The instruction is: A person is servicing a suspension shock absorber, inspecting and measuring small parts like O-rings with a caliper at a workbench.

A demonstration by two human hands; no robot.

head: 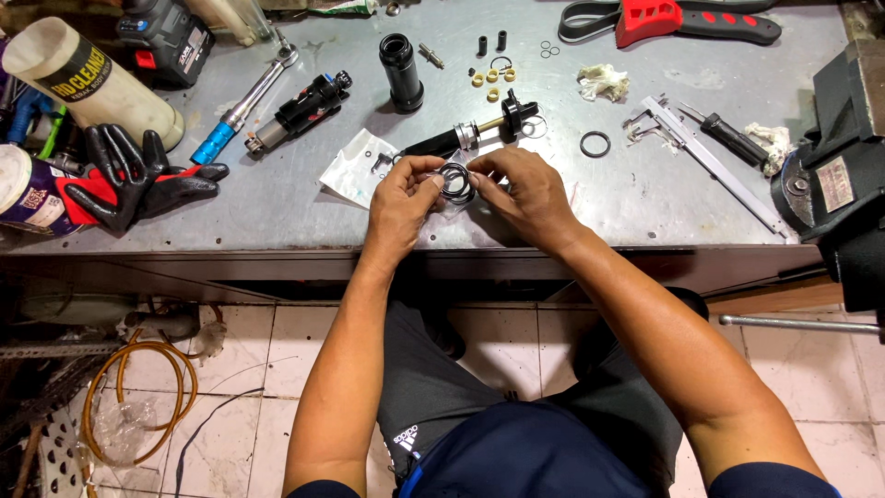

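My left hand and my right hand meet over the near edge of the metal workbench, and between their fingertips I pinch a small clear plastic bag of black rubber rings, both hands closed on it from either side. Just beyond my fingers lies a black damper shaft with a silver collar, and to its left a white packet sits flat on the bench. A loose black O-ring lies to the right of the shaft, well apart from my hands. Farther off stands a black cylinder upright, with small brass bushings near it. To the far left are a shock absorber, a wrench with a blue handle and a pair of black and red gloves. A caliper lies on the right, near a dark vise.
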